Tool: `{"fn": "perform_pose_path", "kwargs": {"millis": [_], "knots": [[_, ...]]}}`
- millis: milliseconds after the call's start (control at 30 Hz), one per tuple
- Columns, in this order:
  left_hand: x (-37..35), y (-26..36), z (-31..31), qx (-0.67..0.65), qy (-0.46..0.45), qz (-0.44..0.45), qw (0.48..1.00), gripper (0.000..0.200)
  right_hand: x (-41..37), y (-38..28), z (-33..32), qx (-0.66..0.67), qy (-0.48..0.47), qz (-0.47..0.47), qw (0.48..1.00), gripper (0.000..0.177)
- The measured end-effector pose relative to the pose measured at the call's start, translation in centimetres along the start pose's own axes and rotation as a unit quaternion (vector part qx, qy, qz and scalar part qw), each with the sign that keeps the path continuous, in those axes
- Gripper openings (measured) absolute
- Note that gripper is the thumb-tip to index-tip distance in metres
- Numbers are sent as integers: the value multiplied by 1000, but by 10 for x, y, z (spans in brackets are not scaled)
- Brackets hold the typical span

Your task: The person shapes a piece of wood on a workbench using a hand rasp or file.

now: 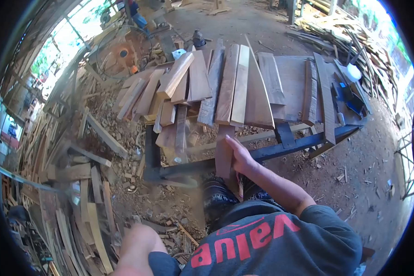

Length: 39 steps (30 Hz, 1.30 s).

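Note:
My right hand [240,157] grips a short reddish-brown wooden board [225,154] from its right side, with one finger stretched along its face. The board stands roughly lengthwise in front of my legs, its far end close to the row of planks. Just beyond it, a long brown plank [227,87] and a paler plank [240,89] lie side by side on the bench. My left arm [140,246] is bent at the lower left, and its hand is out of the frame.
A dark bench frame [188,171] runs across in front of me. A blue-black object [353,102] sits at its right end. Wood scraps [89,177] cover the ground at left; a large lumber pile [354,41] lies at back right. Part of another person [138,18] shows at upper left.

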<state>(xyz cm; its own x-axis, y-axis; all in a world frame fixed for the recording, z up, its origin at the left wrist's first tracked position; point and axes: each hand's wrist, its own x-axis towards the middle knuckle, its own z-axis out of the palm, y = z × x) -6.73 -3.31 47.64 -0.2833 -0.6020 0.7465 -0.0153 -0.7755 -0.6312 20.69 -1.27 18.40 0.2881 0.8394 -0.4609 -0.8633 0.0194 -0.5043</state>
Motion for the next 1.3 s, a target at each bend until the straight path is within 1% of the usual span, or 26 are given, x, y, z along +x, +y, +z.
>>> {"fn": "perform_pose_path", "kwargs": {"millis": [33, 67, 133, 200, 267, 300, 333, 400, 467, 533, 600, 667, 700, 733, 800, 833, 867, 933, 1000, 1033, 1067, 1133, 1167, 1200, 1267, 1300], "knots": [[-12, 0, -4, -8, -6, -78, 997, 30, -1, 2, -3, -15, 41, -36, 998, 30], [-26, 2, -6, -16, -13, -155, 988, 28, -4, 2, -5, -11, 43, -44, 998, 30], [-66, 11, -5, -16, 149, -254, 955, 12, -12, -1, -12, -53, 76, -74, 993, 31], [-94, 21, 6, 36, 54, -402, 913, 14, -23, -7, -21, -69, 85, -88, 990, 32], [-132, 21, 12, 73, -64, -461, 882, 28, -38, -17, -26, -76, 59, -65, 993, 40], [-147, 25, 14, 38, -119, -510, 851, 29, -44, -21, -27, -77, 61, -69, 993, 40], [-162, 29, 16, 2, -172, -554, 815, 31, -49, -25, -28, -91, 75, -74, 990, 41], [-194, 53, 23, -67, -148, -730, 664, 21, -55, -35, -29, -107, 90, -83, 987, 41], [-214, 73, 37, -69, -167, -801, 570, 7, -61, -44, -31, -112, 121, -86, 983, 39], [-231, 92, 51, -106, -145, -861, 475, 13, -65, -52, -38, -108, 115, -83, 984, 38], [-258, 113, 51, -124, -205, -850, 468, 20, -70, -64, -46, -106, 108, -78, 985, 38], [-268, 126, 55, -168, -215, -874, 402, 24, -77, -82, -57, -95, 106, -67, 988, 37], [-270, 131, 59, -189, -220, -875, 388, 25, -85, -95, -60, -87, 105, -30, 990, 38], [-272, 135, 63, -186, -217, -877, 387, 25, -86, -104, -63, -69, 113, -24, 991, 36], [-275, 143, 70, -214, -240, -889, 326, 28, -93, -123, -73, -25, 34, -4, 999, 39], [-278, 146, 72, -246, -220, -894, 302, 29, -95, -129, -71, 30, 15, 14, 999, 39], [-282, 147, 76, -244, -215, -896, 303, 29, -93, -131, -73, 49, 8, 20, 999, 39], [-286, 148, 84, -278, -258, -882, 280, 29, -85, -127, -78, 69, -41, 23, 997, 40], [-284, 149, 93, -285, -253, -881, 280, 30, -79, -117, -75, 81, -71, 23, 994, 41], [-283, 149, 98, -292, -252, -880, 278, 30, -75, -110, -75, 77, -59, 19, 995, 44], [-280, 148, 103, -292, -252, -879, 281, 30, -75, -105, -68, 112, -64, 24, 991, 48], [-271, 145, 112, -305, -235, -883, 269, 32, -62, -90, -70, 147, -102, 33, 983, 50], [-268, 143, 114, -305, -236, -882, 271, 32, -58, -84, -67, 186, -163, 35, 968, 53], [-265, 141, 117, -312, -235, -877, 279, 35, -54, -81, -63, 187, -165, 34, 968, 53], [-266, 140, 119, -321, -235, -871, 288, 37, -46, -77, -55, 290, -317, 68, 901, 55], [-268, 141, 120, -324, -220, -878, 275, 39, -42, -74, -53, 257, -306, 49, 915, 56]]}}
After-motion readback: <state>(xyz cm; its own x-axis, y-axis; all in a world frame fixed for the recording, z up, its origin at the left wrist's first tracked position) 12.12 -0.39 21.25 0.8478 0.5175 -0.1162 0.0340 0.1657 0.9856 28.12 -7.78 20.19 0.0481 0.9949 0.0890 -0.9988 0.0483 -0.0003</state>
